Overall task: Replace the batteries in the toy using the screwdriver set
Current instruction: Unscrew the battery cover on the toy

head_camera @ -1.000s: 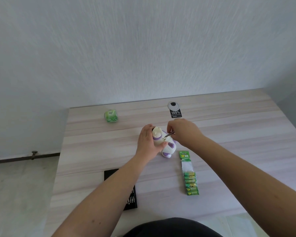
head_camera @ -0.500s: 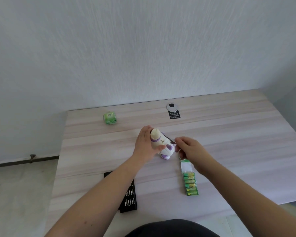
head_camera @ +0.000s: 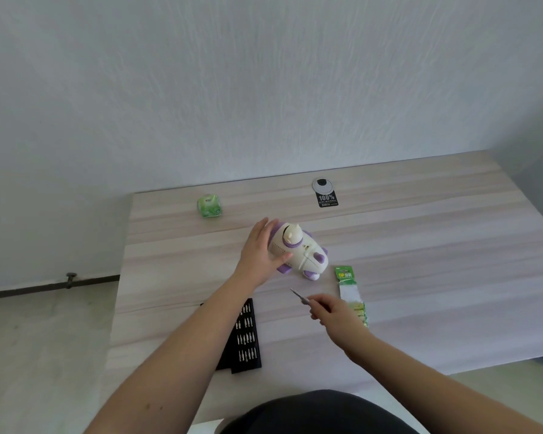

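Observation:
A white and purple toy (head_camera: 300, 253) lies on its side in the middle of the wooden table (head_camera: 420, 245). My left hand (head_camera: 261, 250) rests against its left side, fingers fairly straight, thumb under its body. My right hand (head_camera: 329, 311) is nearer to me, apart from the toy, and pinches a thin screwdriver (head_camera: 298, 296) whose tip points up and left. A green strip pack of batteries (head_camera: 350, 292) lies just right of that hand, partly hidden by it. The black screwdriver bit case (head_camera: 245, 336) lies open under my left forearm.
A small green packet (head_camera: 209, 205) sits near the table's far left corner. A round cable grommet with a black label (head_camera: 325, 193) is at the back edge. The wall rises right behind the table. The floor shows at the left.
My right hand has drawn the screwdriver away from the toy, toward me. My left hand has loosened from gripping the toy, which now lies tipped over on the table.

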Available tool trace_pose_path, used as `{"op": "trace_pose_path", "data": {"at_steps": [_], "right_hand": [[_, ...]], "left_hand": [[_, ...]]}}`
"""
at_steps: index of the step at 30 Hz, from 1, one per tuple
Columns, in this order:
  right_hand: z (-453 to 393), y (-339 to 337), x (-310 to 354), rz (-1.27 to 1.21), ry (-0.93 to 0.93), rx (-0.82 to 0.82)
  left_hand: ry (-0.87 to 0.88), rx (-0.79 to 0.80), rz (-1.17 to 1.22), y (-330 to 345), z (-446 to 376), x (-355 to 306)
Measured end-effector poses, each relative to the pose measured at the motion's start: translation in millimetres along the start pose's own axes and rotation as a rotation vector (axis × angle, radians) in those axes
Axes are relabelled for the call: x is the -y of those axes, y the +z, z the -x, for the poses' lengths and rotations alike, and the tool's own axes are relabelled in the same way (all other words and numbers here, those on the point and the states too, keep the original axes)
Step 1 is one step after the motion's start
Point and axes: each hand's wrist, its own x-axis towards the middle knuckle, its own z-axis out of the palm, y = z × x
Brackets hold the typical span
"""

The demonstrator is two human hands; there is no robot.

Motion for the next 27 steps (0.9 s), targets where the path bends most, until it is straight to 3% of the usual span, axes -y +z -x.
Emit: {"op": "trace_pose_path", "data": {"at_steps": [5, 19, 27], "right_hand": [[-19, 27, -16, -0.052, 0.131, -0.011], [-52, 83, -23, 0.429, 0.177, -0.022], [-52, 106, -26, 0.49, 0.174, -0.039]], "left_hand": [[-0.06, -0.096, -0.051, -6, 38, 27], [-0.061, 0.233, -0.569, 3, 144, 93], [-0.14, 0.245, -0.535, 6, 180, 120]]}}
